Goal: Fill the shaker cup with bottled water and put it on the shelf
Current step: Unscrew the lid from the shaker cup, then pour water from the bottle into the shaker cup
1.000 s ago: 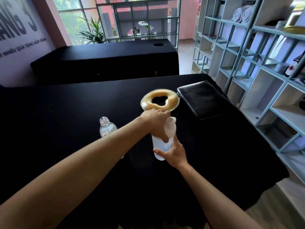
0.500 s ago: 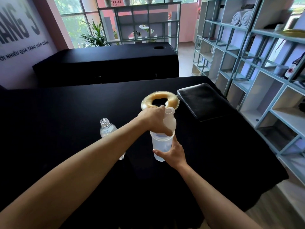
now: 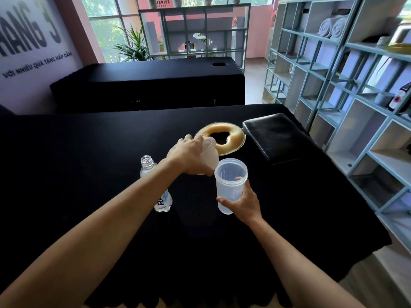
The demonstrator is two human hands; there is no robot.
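Note:
A translucent shaker cup (image 3: 230,182) stands on the black table (image 3: 89,163), its mouth uncovered. My right hand (image 3: 243,204) grips the cup's lower body. Just left of the cup's rim, my left hand (image 3: 191,157) holds the cup's translucent lid (image 3: 208,153), tilted and apart from the cup. An uncapped clear water bottle (image 3: 155,183) stands upright to the left, partly hidden behind my left forearm. The pale blue shelf unit (image 3: 355,103) runs along the right side of the table.
A tan ring-shaped cushion (image 3: 231,138) lies behind the cup, and a black leather pad (image 3: 280,138) lies to its right. A second black table (image 3: 151,85) stands farther back. Rolled towels (image 3: 332,27) and a dark bottle (image 3: 400,97) sit in shelf compartments.
My left hand has lifted the lid off the cup and moved it left and up. The cup's mouth is now uncovered; my right hand keeps its hold on the cup.

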